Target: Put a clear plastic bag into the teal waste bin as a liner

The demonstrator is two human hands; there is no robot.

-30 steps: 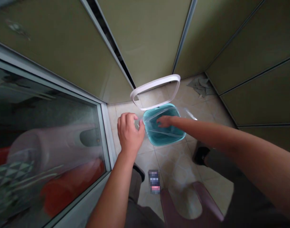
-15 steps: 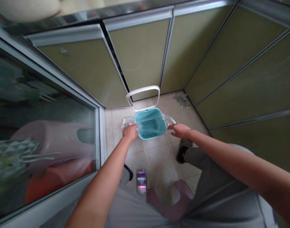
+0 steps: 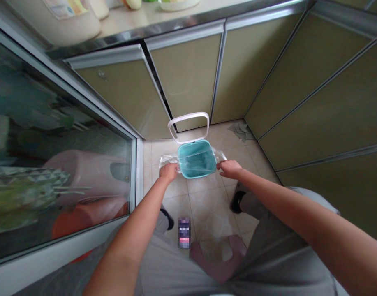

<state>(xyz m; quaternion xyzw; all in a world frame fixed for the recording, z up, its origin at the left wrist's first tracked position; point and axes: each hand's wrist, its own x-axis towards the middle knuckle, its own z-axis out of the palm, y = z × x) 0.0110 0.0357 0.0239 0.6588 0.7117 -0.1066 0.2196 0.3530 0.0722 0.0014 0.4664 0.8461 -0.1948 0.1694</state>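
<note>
On the tiled floor between my hands stands a teal trash can (image 3: 197,174) with its pale pinkish rim ring (image 3: 188,116) tipped up at the back. A clear plastic bag (image 3: 168,159) lines it and hangs over both sides. At the can's left edge my left hand (image 3: 169,172) is closed on the bag. My right hand (image 3: 230,169) is at the right edge, its fingers pinched on the other side of the bag. Through the film the inside of the can shows teal.
Cabinet doors (image 3: 188,78) run along the back and right. A glass door frame (image 3: 139,172) stands left. A grey cloth (image 3: 241,130) lies in the corner, and a pinkish curved object (image 3: 217,263) and a blurred-out item (image 3: 184,233) are near my legs.
My right hand's fingers have closed in on the bag at the can's right edge. The view has tilted up a little, showing more of the countertop.
</note>
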